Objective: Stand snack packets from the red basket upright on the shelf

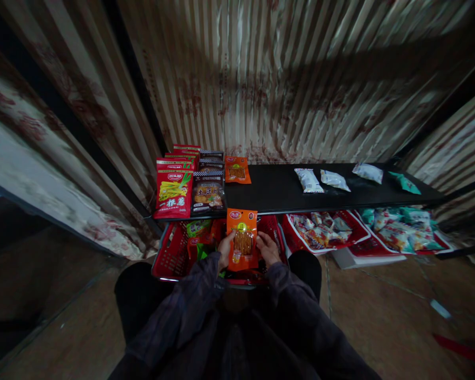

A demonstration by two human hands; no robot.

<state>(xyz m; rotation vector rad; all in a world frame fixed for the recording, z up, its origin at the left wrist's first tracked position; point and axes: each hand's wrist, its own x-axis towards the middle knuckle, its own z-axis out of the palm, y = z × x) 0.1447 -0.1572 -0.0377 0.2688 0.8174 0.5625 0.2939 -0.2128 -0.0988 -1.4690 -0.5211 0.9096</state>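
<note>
1. The person's left hand [225, 250] grips the left edge of an orange packet [242, 244], fingers curled in narrowly against it.
2. The right hand [268, 250] has the opposite edge of the same packet, its thumb and fingers close together at the side.
3. So the packet is held between both hands, its printed front facing the person, a little on the near side of the black shelf [271, 190].
4. Beneath the grip sits a red basket [164, 258]; left of the left hand, a green packet [198, 227] shows in it among other bags.
5. Just beyond the grip, on the shelf, lies a second orange packet [237, 171] of matching look.
6. Beyond the grip and to its left, dark packets [208, 192] stand in a row next to the second orange one, with red packets [174, 192] in another row farther left.
7. Beyond the grip and to its right, well apart from it, three white packets [309, 181] lie spaced along the shelf, then a teal packet [405, 182].
8. Right of the right hand, below shelf level, a middle basket [355, 232] and a far basket [376, 244] hold more small bags.
</note>
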